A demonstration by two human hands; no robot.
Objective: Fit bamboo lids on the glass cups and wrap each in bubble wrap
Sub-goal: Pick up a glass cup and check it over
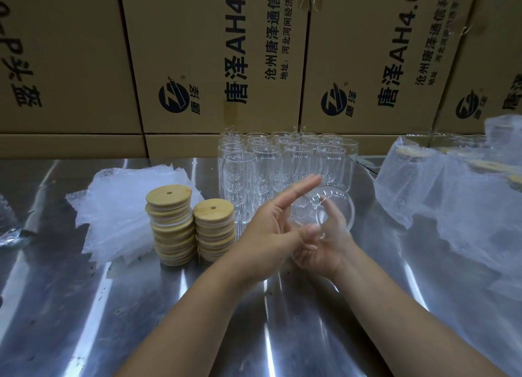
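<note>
Cradles a tilted glass cup (324,207) in the curled fingers (336,218) of the right hand (324,249) while laying the straight, closed-up fingers (299,191) of the left hand (268,232) along its 9 o'clock side, above the steel table (141,320). Could lose the slick glass from so light a hold, dropping it onto the metal or knocking it into the standing cups (282,162) at 12 o'clock. Could also topple the leaning lid stacks (172,224) at 9 o'clock when reaching over for one, beside the bubble wrap (121,207).

The room is dim. White glare streaks the shiny table (84,306). The left hand (268,232) looks blurry. The boxes (70,52) bend near the edges.
</note>
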